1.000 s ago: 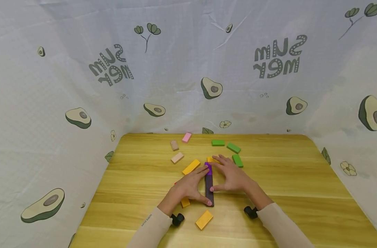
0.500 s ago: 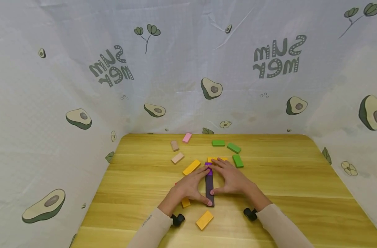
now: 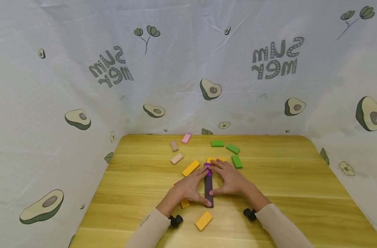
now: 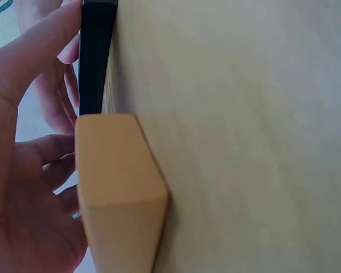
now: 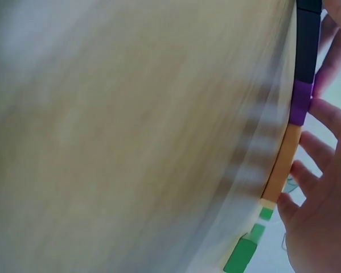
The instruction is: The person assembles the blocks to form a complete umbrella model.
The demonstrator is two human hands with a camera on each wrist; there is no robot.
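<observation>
Black strip [image 3: 209, 189], flat, lying lengthwise near the middle of the desk [image 3: 284, 172], between the two hands; a seam visible from the right wrist marks it as more than one piece. Purple block [image 3: 208, 171], set at the strip's far end and in line with it. Yellow bar [image 3: 211, 160], crosswise beyond the purple block, running off to the right, partly covered by fingers. Left hand [image 3: 190, 187]: grip spread wide, thumb at the strip's near end, index fingertip at the purple block, clasping nothing. Right hand [image 3: 233, 178]: grip likewise spread, thumb at the strip's right edge, index finger at the purple block, other fingertips at the yellow bar, clasping nothing. Orange block [image 3: 184, 203], one, partly under the left hand; beside that hand, a red piece [image 3: 176, 183], almost wholly hidden, possibly another block. Yellow blocks, two loose: one slanted [image 3: 191, 168] just past the left hand, one [image 3: 204, 220] nearer the wearer. Green blocks [image 3: 233, 148], three, scattered past the right hand. Tan blocks [image 3: 177, 158], two, and pink block [image 3: 186, 138], one, at the far left. Backdrop: white sheet [image 3: 176, 69], avocado-printed.
</observation>
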